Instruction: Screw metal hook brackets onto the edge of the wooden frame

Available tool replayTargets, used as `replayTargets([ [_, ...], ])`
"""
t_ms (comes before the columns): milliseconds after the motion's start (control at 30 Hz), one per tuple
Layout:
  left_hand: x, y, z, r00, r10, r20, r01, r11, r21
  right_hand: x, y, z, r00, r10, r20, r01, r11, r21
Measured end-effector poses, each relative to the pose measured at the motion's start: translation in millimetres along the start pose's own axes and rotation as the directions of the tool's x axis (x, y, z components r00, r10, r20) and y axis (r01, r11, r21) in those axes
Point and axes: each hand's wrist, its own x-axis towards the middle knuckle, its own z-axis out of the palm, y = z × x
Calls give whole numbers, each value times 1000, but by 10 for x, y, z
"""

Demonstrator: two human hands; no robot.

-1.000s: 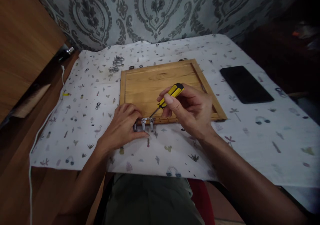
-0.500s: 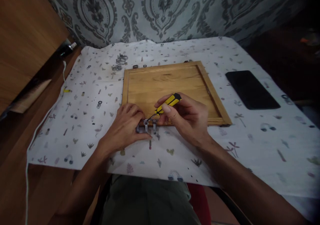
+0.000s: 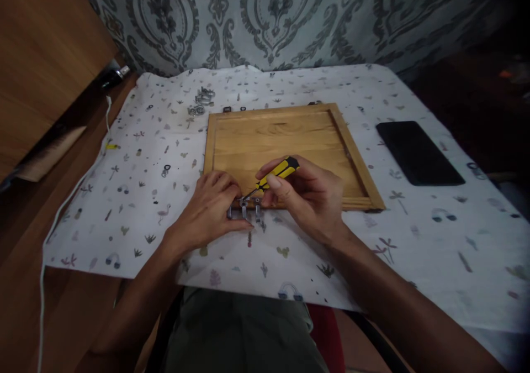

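Observation:
A framed wooden panel (image 3: 277, 141) lies flat on a patterned white cloth. Along its near edge sits a metal hook rack (image 3: 244, 211) with downward prongs. My left hand (image 3: 215, 207) grips the rack's left end against the wood, its thumb below the prongs. Between the fingers and thumb of my right hand (image 3: 308, 193) is a yellow and black screwdriver (image 3: 278, 173), tilted, its tip touching the rack beside my left fingers. The screw under the tip is too small to make out.
Several loose metal hooks (image 3: 202, 100) lie behind the panel's left corner. A black phone (image 3: 420, 153) rests at the right. A white cable (image 3: 62, 210) runs down the left side, beside wooden furniture (image 3: 49, 58). A patterned grey fabric (image 3: 277, 19) stands behind the table.
The whole view has shifted slightly. Both hands, the screwdriver and the rack hold almost the same positions, with no grasp changed.

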Motion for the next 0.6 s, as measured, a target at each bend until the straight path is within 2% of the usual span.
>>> replayTargets([
  [133,10,16,-1,1000,-23,12,23,1000,13,-4,-15,-1,998,-57,34,61,990,-127],
  [233,12,27,-19,999,-30,30,30,1000,5,-7,-58,-11,995,-85,46,91,983,-160],
  [400,7,40,-57,998,-32,44,33,999,-14,-19,-135,-33,999,-46,-2,45,994,-102],
  [600,8,36,-54,998,-33,48,34,999,-17,-14,-152,-24,1000,-9,-8,9,998,-59],
])
